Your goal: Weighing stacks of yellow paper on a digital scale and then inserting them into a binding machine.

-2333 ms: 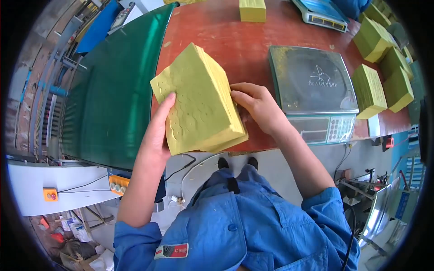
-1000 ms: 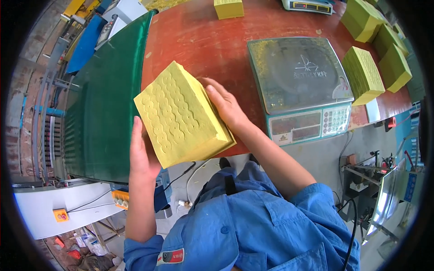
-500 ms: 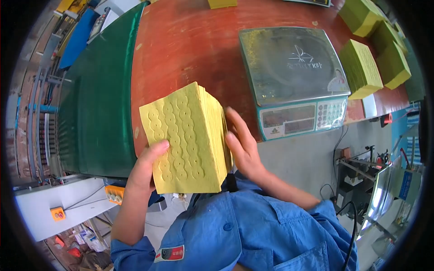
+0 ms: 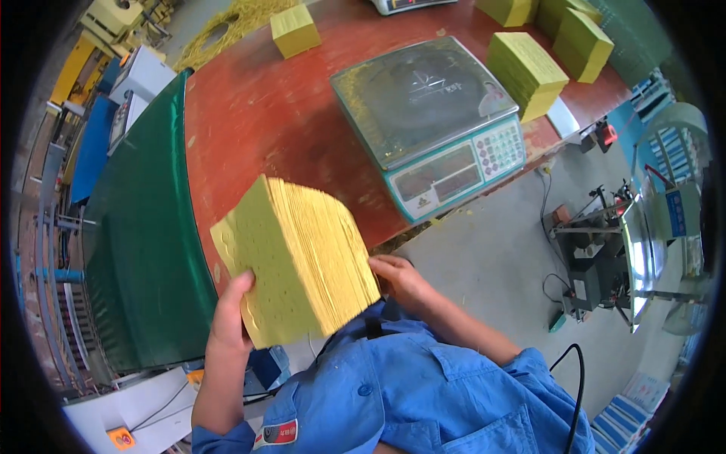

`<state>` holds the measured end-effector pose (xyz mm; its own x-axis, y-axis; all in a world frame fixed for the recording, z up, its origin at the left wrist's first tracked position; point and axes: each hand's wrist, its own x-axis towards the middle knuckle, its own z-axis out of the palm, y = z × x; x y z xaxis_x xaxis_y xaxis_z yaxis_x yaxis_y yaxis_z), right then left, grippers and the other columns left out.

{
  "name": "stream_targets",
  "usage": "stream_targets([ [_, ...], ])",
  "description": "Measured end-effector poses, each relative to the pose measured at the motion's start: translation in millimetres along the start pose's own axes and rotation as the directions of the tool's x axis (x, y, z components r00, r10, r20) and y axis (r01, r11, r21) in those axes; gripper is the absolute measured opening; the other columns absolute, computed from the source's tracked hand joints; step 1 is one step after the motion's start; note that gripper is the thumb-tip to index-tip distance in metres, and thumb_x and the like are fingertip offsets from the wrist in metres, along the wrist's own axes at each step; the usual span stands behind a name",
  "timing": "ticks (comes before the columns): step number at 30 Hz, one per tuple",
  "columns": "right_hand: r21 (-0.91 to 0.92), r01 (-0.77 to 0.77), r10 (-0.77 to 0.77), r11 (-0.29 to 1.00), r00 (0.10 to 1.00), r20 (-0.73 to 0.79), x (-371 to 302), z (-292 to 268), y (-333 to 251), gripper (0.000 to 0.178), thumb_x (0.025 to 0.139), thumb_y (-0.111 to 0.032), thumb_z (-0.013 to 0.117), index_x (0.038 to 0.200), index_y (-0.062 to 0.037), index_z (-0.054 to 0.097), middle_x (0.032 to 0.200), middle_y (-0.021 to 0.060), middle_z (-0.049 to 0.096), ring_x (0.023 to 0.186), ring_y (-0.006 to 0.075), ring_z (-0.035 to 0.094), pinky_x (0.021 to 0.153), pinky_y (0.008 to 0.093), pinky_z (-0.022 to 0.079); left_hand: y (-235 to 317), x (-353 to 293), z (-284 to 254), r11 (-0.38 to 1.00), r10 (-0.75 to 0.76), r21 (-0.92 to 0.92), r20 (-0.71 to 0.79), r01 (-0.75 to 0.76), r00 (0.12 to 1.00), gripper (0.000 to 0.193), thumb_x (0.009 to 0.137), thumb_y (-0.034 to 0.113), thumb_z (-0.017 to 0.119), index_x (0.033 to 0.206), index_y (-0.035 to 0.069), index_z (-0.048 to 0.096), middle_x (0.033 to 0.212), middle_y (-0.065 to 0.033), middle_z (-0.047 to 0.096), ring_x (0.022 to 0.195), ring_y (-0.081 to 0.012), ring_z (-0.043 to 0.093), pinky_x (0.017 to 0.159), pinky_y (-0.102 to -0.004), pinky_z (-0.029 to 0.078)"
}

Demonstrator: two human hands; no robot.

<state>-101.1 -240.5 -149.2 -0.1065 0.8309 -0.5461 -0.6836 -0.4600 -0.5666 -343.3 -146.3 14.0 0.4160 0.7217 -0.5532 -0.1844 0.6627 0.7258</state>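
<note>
A thick stack of yellow paper sheets (image 4: 325,250) is held up tilted in front of my body, by the near edge of the red table. Its front sheet is embossed with a pattern, and the layered edges of the sheets face up and to the right. My left hand (image 4: 230,314) grips the lower left side, thumb over the front sheet and the other fingers hidden behind. At the lower right edge, my right hand (image 4: 402,281) has its fingers closed against the back corner of the stack; the fingertips are partly hidden.
A weighing scale (image 4: 431,106) with a steel plate stands on the red table (image 4: 249,121). More yellow paper stacks (image 4: 525,72) sit to its right, and a small one (image 4: 295,32) lies at the far left. A green surface (image 4: 147,227) borders the table's left.
The stack has turned, so its layered edges show more broadly. My right hand, earlier spread beside the stack, now closes at its lower right edge. The whole view has shifted.
</note>
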Motion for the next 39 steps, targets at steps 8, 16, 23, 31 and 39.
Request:
stream_targets([
  [8, -0.148, 0.3, -0.283, 0.942, 0.951, 0.128, -36.2, 26.0, -83.4, 0.046, 0.101, -0.024, 0.053, 0.139, 0.0023, 0.047, 0.13, 0.01, 0.058, 0.122, 0.0165, 0.051, 0.104, 0.0297, 0.038, 24.3, -29.4, 42.3, 0.967, 0.248, -0.056, -0.045, -0.25, 0.968, 0.047, 0.099, 0.035, 0.043, 0.129, 0.001, 0.055, 0.117, -0.0115, 0.065, 0.105, -0.0207, 0.064, 0.088, -0.0329, 0.052],
  [16, -0.215, 0.509, -0.503, 0.834, 0.86, 0.084, -0.7, -18.8, -242.3, 0.043, 0.101, -0.023, 0.049, 0.134, 0.0052, 0.051, 0.127, 0.0132, 0.061, 0.116, 0.0174, 0.056, 0.1, 0.0295, 0.042, 93.2, 71.8, 176.1, 0.941, 0.337, -0.042, 0.147, -0.334, 0.93, 0.048, 0.099, 0.036, 0.049, 0.133, 0.002, 0.05, 0.122, -0.0121, 0.064, 0.108, -0.0206, 0.065, 0.09, -0.036, 0.055],
  [23, -0.349, 0.423, -0.407, 0.836, 0.905, 0.122, 45.7, -87.5, -343.8, 0.044, 0.102, -0.026, 0.047, 0.134, 0.0037, 0.051, 0.126, 0.0125, 0.061, 0.116, 0.017, 0.056, 0.097, 0.0286, 0.043, 101.8, 158.2, 257.8, 0.956, 0.293, -0.063, 0.218, -0.286, 0.931, 0.049, 0.099, 0.037, 0.05, 0.135, 0.003, 0.049, 0.126, -0.0116, 0.061, 0.11, -0.0193, 0.064, 0.092, -0.0362, 0.054],
  [31, -0.887, 0.437, -0.51, 0.146, 0.802, 0.311, 57.7, -100.9, -403.8, 0.03, 0.099, -0.022, 0.047, 0.111, -0.0018, 0.065, 0.089, 0.0276, 0.066, 0.088, 0.0428, 0.066, 0.078, 0.0445, 0.051, 106.6, 199.8, 314.6, 0.942, 0.33, 0.009, 0.148, -0.335, 0.932, 0.054, 0.099, 0.041, 0.05, 0.139, 0.005, 0.046, 0.131, -0.0101, 0.059, 0.118, -0.0184, 0.059, 0.099, -0.0351, 0.048],
  [39, -0.832, 0.522, -0.731, 0.186, 0.64, 0.238, 48.2, -120.3, -400.1, 0.028, 0.097, -0.013, 0.055, 0.12, -0.0003, 0.064, 0.099, 0.0218, 0.07, 0.09, 0.0267, 0.07, 0.079, 0.0354, 0.053, 67.2, 227.9, 318.3, 0.823, 0.507, -0.314, 0.033, -0.473, 0.861, 0.057, 0.104, 0.047, 0.037, 0.141, 0.005, 0.045, 0.136, -0.0106, 0.056, 0.123, -0.021, 0.055, 0.105, -0.0376, 0.042],
])
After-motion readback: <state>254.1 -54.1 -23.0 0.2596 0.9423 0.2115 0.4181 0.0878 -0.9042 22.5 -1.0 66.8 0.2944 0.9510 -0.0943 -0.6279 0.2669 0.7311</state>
